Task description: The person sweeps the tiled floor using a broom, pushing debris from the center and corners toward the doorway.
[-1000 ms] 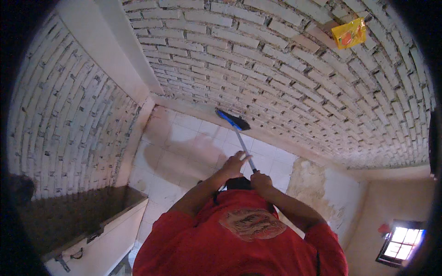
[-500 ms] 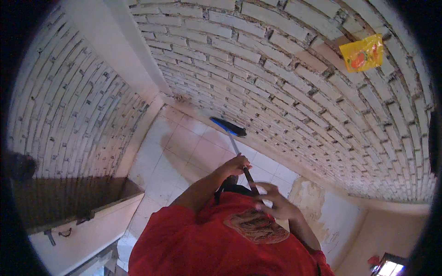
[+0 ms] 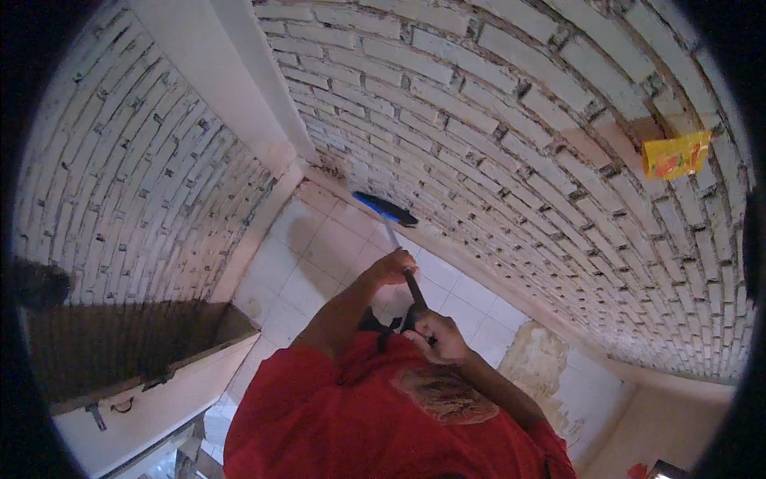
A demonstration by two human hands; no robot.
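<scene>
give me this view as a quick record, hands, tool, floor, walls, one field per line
left hand: closed round the handle of the broom, nearer the broom head
right hand: closed round the handle nearer the body
tool: broom with a dark grip and a blue-and-black broom head
head position: by the foot of the brick wall; contact cannot be told
floor: pale square tiles, with a rough tan patch at right
on wall: yellow packet, upper right
clothing: red shirt
</scene>
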